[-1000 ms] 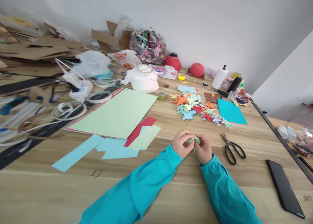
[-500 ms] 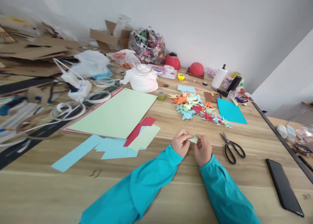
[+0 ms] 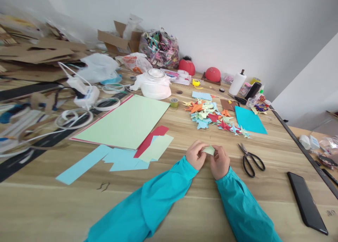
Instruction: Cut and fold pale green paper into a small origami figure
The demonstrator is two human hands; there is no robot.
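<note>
A small folded piece of pale green paper (image 3: 209, 150) is pinched between both my hands just above the wooden table (image 3: 185, 206). My left hand (image 3: 195, 155) grips its left side with curled fingers. My right hand (image 3: 219, 161) grips the right side, fingers closed on the fold. Both arms wear teal sleeves. Black scissors (image 3: 250, 160) lie just right of my right hand. A heap of folded paper figures (image 3: 211, 118) in several colours lies beyond my hands.
A large pale green sheet (image 3: 126, 124) and light blue, red and green offcuts (image 3: 124, 157) lie to the left. A teal sheet (image 3: 249, 120) and a black phone (image 3: 306, 201) are on the right. Tape rolls (image 3: 74, 118), cardboard, a white pot (image 3: 155, 84) and bags crowd the back.
The folded green paper has been flattened and turned slightly between my fingers. Both hands stay in the same spot.
</note>
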